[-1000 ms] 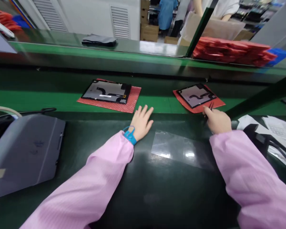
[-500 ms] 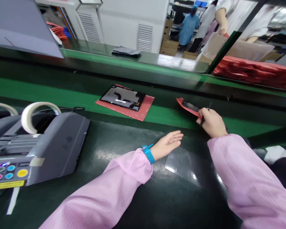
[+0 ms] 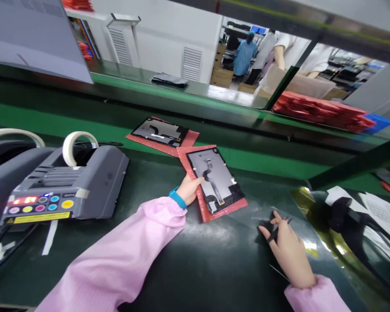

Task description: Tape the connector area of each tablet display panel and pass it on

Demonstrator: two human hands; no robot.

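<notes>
My left hand (image 3: 190, 190) grips the left edge of a red bubble sheet (image 3: 227, 209) with a dark display panel (image 3: 214, 178) lying on it. Both rest on the dark mat, turned lengthwise away from me. My right hand (image 3: 289, 253) lies low on the mat to the right, apart from the sheet. A thin dark tool (image 3: 275, 233) is pinched between its fingers. A second panel (image 3: 159, 130) lies on its own red sheet (image 3: 185, 142) on the green belt just behind.
A grey tape dispenser (image 3: 71, 186) with white tape rolls (image 3: 79, 145) stands at the left. A black scanner (image 3: 339, 216) and papers (image 3: 383, 212) lie at the right. Stacked red sheets (image 3: 318, 110) sit beyond the belt. Other people (image 3: 245, 56) work far behind.
My right hand let go of the red sheet with the panel, which came off the belt onto the mat. My left hand took its edge. My right hand dropped lower right.
</notes>
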